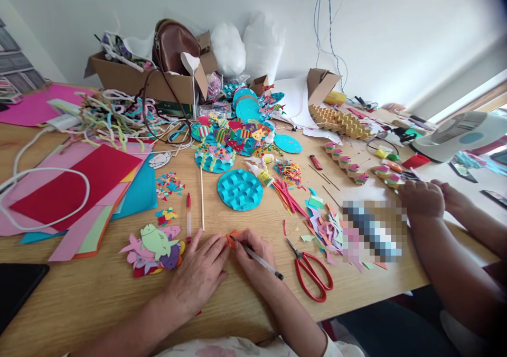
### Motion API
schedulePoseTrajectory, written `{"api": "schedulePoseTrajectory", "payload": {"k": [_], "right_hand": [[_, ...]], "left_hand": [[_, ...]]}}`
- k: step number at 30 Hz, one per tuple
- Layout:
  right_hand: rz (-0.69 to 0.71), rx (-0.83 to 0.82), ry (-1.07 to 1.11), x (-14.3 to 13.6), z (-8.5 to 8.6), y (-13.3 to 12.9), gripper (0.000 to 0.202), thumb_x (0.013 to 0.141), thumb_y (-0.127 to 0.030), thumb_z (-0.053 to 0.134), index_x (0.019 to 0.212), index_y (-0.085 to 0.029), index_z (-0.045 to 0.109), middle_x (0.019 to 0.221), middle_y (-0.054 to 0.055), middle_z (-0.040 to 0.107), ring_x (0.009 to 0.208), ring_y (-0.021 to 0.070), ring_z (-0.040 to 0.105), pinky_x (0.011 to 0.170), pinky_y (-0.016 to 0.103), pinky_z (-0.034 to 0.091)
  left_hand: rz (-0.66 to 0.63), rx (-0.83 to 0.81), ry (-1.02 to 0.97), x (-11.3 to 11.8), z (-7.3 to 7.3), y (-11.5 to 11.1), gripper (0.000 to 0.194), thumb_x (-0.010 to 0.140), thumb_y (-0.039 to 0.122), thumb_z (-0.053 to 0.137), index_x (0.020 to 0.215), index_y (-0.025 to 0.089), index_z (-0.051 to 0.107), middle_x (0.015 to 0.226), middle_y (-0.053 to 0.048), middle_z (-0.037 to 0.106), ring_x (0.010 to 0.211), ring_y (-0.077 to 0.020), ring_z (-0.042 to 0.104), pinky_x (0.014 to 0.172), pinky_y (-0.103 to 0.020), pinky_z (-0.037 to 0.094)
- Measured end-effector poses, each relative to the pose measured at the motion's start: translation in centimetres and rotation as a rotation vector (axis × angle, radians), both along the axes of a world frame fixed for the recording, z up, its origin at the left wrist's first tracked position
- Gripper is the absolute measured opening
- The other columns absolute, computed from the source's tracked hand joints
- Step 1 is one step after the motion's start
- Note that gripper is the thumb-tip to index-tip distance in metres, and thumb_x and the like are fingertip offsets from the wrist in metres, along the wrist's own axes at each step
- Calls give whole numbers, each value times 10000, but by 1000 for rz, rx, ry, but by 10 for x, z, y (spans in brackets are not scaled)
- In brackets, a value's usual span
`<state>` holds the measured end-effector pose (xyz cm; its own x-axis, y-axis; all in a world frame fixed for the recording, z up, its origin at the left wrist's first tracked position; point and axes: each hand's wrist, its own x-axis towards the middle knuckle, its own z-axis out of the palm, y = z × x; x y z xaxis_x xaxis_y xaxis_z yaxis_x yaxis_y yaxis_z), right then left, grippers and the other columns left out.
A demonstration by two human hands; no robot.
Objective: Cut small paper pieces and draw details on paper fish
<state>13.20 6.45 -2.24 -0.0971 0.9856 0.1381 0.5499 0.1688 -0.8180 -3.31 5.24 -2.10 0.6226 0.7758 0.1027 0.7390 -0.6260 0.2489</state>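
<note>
My right hand is closed round a pen with a clear barrel and black end. Its tip touches a small orange paper piece, partly hidden by my fingers. My left hand lies flat on the table, fingers stretched out, fingertips at the paper's left edge. To the left sits a pile of paper fish cut-outs, a green one on top. A red-capped pen and a wooden stick lie beyond my left hand. Red-handled scissors rest open to the right of my right hand.
A blue textured paper disc lies ahead, with decorated fish discs behind. Paper scraps spread at right, near a co-worker's hands. Coloured sheets are stacked at left, before a cardboard box. Glue bottles lie mid-table.
</note>
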Motion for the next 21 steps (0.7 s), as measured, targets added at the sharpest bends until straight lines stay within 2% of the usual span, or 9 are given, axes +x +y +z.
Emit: {"api": "schedulePoseTrajectory", "payload": {"k": [9,21], "right_hand": [[0,49,5,-1,-6,1,124,792,-246,509,706,-185,573,580,-18,596,490,100,521,497,193,391],[4,43,-4,-1,-6,2,119,790,-231,507,709,-178,577,584,-13,597,490,100,515,496,194,388]], "left_hand": [[-15,96,-2,-1,-4,0,368,863,252,503,1220,161,503,1242,-80,591,1174,-250,498,1020,-551,304],[-8,106,2,-1,-4,-1,370,864,261,498,1220,160,500,1241,-78,593,1170,-246,502,1021,-541,303]]}}
